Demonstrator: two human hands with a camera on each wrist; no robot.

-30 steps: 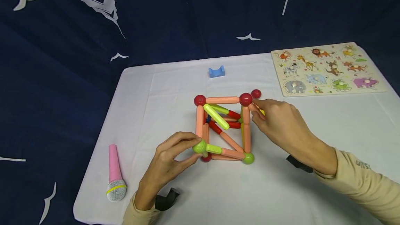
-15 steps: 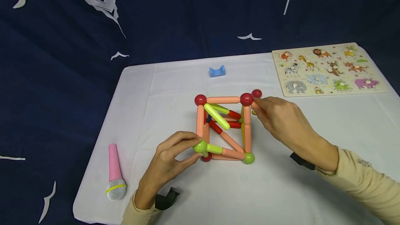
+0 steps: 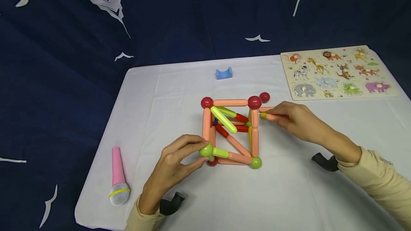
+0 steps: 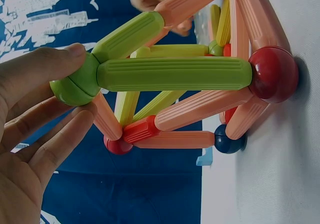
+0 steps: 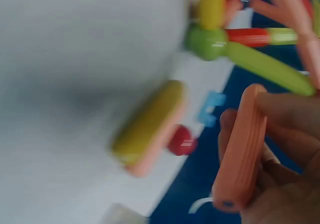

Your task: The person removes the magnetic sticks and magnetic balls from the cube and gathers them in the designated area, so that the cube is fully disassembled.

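A box-shaped frame of magnetic rods and balls (image 3: 233, 102) stands on the table, in salmon, lime, red and yellow. At its near left upper corner my left hand (image 3: 174, 158) pinches a green ball (image 4: 82, 81) between thumb and fingertips; rods run from that ball to the rest of the frame. A lime rod (image 3: 223, 119) slants inward from the far left red ball. Right of the frame, my right hand (image 3: 303, 122) pinches a salmon magnetic rod (image 5: 242, 149). Below it on the table lie a yellow rod (image 5: 150, 124) and another salmon rod, beside a loose red ball (image 3: 264, 97).
A blue cradle-shaped block (image 3: 224, 73) sits behind the frame. An animal peg puzzle board (image 3: 340, 74) lies at the back right, and a pink toy microphone (image 3: 118, 177) at the left. The white-covered table (image 3: 154, 99) meets a dark blue printed curtain (image 3: 192, 20) behind.
My right hand has drawn back rightward from the frame's far right corner, with a salmon rod in its fingers. The left hand keeps its hold on the green ball.
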